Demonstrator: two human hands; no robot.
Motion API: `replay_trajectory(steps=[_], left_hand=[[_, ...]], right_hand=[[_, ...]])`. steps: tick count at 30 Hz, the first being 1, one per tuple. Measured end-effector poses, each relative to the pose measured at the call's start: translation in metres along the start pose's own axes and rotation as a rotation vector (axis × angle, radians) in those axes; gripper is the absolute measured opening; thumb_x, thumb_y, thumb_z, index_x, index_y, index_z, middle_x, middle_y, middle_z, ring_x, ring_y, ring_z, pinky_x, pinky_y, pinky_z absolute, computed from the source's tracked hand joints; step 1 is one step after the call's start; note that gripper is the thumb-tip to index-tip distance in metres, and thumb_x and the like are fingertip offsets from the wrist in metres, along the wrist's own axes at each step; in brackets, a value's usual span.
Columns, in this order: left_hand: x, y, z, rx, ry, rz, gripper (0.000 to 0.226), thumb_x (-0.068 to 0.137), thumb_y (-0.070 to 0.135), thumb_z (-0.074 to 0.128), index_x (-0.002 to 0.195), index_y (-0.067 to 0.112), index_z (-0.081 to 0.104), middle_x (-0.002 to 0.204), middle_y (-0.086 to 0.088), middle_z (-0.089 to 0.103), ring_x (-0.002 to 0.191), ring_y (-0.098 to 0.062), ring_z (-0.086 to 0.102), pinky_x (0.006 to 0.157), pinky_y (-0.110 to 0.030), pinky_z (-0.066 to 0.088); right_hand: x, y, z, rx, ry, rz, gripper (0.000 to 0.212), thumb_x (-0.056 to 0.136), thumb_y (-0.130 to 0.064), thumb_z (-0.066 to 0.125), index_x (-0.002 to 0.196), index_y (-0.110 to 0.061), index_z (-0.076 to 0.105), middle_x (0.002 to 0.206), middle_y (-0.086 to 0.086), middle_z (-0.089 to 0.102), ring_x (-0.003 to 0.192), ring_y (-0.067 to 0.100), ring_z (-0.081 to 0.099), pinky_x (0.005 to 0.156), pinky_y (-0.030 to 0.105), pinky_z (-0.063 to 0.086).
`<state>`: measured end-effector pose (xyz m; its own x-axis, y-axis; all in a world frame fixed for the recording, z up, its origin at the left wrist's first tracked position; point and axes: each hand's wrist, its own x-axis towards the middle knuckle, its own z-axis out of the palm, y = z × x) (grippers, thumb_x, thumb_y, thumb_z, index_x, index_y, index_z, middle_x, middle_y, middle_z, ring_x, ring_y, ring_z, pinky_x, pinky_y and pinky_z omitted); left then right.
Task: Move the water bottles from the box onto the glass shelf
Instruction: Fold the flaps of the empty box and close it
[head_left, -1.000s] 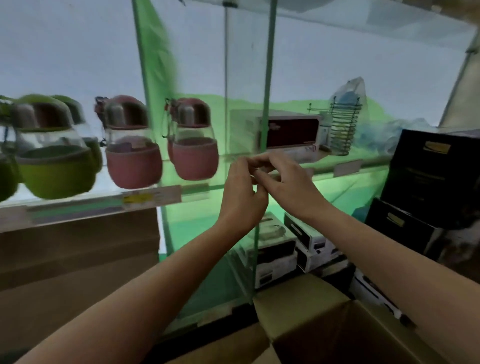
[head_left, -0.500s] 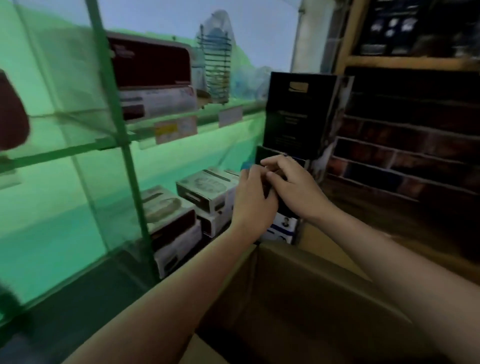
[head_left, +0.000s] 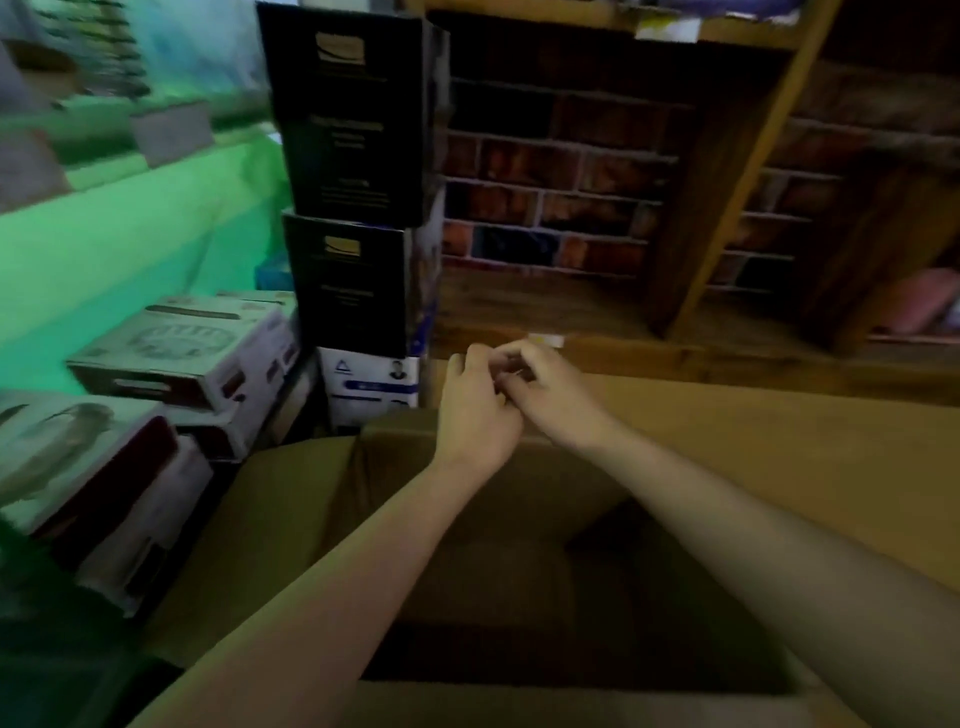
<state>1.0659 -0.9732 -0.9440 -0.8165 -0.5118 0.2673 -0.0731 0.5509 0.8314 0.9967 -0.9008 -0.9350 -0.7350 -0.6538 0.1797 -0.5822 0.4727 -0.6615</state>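
Note:
An open brown cardboard box (head_left: 779, 467) fills the lower half of the view; its inside is dark and I see no bottle in it. My left hand (head_left: 475, 410) and my right hand (head_left: 545, 387) are held together above the box's far edge, fingertips touching each other. Whether they pinch something small I cannot tell. The glass shelf (head_left: 104, 124) shows only as a blurred strip at the upper left, and no water bottles are in view.
Two black cartons (head_left: 358, 182) are stacked left of the hands on a white box (head_left: 371, 384). White appliance boxes (head_left: 182, 348) lie at the left under the green glass. A brick-pattern wall (head_left: 561, 176) and wooden shelving (head_left: 727, 182) stand behind.
The view has swung right and down, from the shelf with the bottles to the open box. Both hands stayed joined and came down over the box.

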Motion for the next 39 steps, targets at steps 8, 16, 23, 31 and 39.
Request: replay_trajectory(steps=[8, 16, 23, 31, 39], left_hand=[[-0.023, 0.003, 0.083, 0.005, -0.056, -0.019, 0.038, 0.082, 0.004, 0.064, 0.116, 0.015, 0.052, 0.125, -0.005, 0.047, 0.112, -0.019, 0.053, 0.093, -0.027, 0.046], [-0.045, 0.021, 0.14, 0.111, -0.137, 0.019, 0.038, 0.082, 0.004, 0.063, 0.116, 0.017, 0.052, 0.126, -0.004, 0.046, 0.112, -0.017, 0.054, 0.093, -0.025, 0.046], [-0.074, 0.032, 0.184, 0.153, -0.238, 0.007, 0.033, 0.085, 0.01, 0.062, 0.116, 0.015, 0.052, 0.125, -0.006, 0.049, 0.111, -0.02, 0.054, 0.099, -0.033, 0.046], [-0.098, 0.044, 0.23, 0.268, -0.426, 0.067, 0.037, 0.086, 0.018, 0.063, 0.12, 0.017, 0.047, 0.125, -0.007, 0.045, 0.11, -0.022, 0.053, 0.098, -0.035, 0.047], [-0.095, 0.051, 0.228, 0.237, -0.367, 0.048, 0.04, 0.089, 0.015, 0.059, 0.127, 0.014, 0.046, 0.128, -0.008, 0.044, 0.112, -0.022, 0.053, 0.097, -0.03, 0.046]], right_hand=[[-0.035, 0.073, -0.026, 0.015, 0.081, 0.132, 0.032, 0.096, -0.022, 0.048, 0.128, -0.019, 0.05, 0.127, 0.003, 0.047, 0.109, 0.012, 0.053, 0.089, 0.029, 0.051], [-0.087, 0.133, -0.048, -0.094, 0.063, 0.186, 0.032, 0.098, -0.024, 0.045, 0.129, -0.021, 0.052, 0.133, 0.0, 0.052, 0.114, 0.011, 0.053, 0.088, 0.019, 0.039], [-0.124, 0.178, -0.07, -0.222, 0.038, 0.272, 0.033, 0.097, -0.023, 0.043, 0.127, -0.028, 0.057, 0.131, 0.0, 0.053, 0.125, 0.019, 0.046, 0.105, 0.033, 0.035], [-0.157, 0.238, -0.089, -0.261, -0.019, 0.649, 0.049, 0.095, -0.048, 0.037, 0.141, -0.031, 0.04, 0.149, 0.01, 0.035, 0.136, 0.035, 0.031, 0.113, 0.047, 0.026], [-0.158, 0.207, -0.117, -0.379, 0.187, 0.684, 0.043, 0.091, -0.028, 0.052, 0.129, -0.008, 0.052, 0.136, 0.017, 0.04, 0.122, 0.038, 0.045, 0.1, 0.04, 0.041]])
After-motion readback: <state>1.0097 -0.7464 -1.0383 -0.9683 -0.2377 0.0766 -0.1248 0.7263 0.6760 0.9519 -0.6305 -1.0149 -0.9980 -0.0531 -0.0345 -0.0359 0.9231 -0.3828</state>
